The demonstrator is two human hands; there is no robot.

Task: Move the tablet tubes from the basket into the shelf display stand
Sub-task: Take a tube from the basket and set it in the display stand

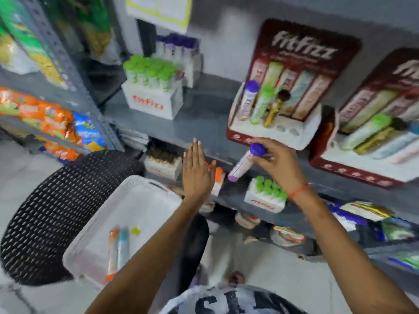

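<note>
My right hand [275,164] grips a white tablet tube with a purple cap [243,163], tilted, just below the front of the red and white display stand [267,130] on the grey shelf. That stand holds three upright tubes: purple-capped [248,103], green-capped [263,105] and dark-capped yellow [275,109], with vacant holes to their right. My left hand [197,171] is flat and open, fingers together, above the white basket [136,196]. In the basket lie an orange tube [112,252], a light blue tube [123,248] and a small yellow piece [135,231].
A second red display stand [362,168] with several tubes stands to the right. White boxes of green-capped tubes [152,87] and purple-capped tubes [176,48] sit on the shelf at left. A black woven stool [52,214] carries the basket. Snack packets [45,118] fill the left rack.
</note>
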